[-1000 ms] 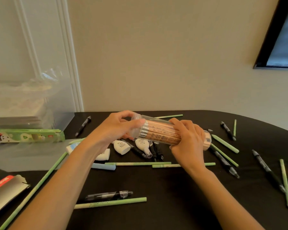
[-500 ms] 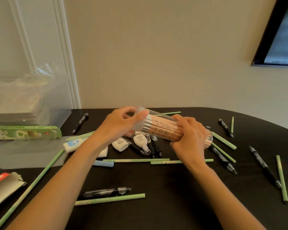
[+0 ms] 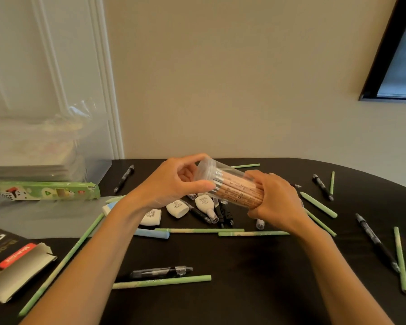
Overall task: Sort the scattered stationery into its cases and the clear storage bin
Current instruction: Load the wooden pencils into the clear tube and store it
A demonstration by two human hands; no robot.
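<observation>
Two hands meet over the middle of the black table (image 3: pixel 256 277), both clasped on one clear tube of wooden pencils (image 3: pixel 234 187) held above the surface, lying nearly level with its capped end tilted up toward the left. Left hand (image 3: pixel 174 181) curls thumb and fingers round that capped end; right hand (image 3: pixel 275 200) wraps round the tube's other half, so that end is hidden. Beneath them, near the table's centre, lie white correction tape dispensers (image 3: pixel 177 208) and a few black pens (image 3: pixel 224 214), close together and partly overlapping. Green pencils (image 3: pixel 162 281) are scattered across the table: one near the front edge beside a clear pen (image 3: pixel 161 271), two end to end just in front of the hands, a long one slanting toward the front left corner, several toward the right edge. More black pens lie toward the right edge and one near the back left. A pale blue stick (image 3: pixel 151 233) rests by the left forearm. At the left edge stands the clear storage bin (image 3: pixel 89 146), with stacked contents blurred behind its wall; a green printed carton (image 3: pixel 47 190) lies before it, on or beside a clear flat sheet, which may be a lid. A black and red box (image 3: pixel 12 259) with an open flap sits at the front left corner.
</observation>
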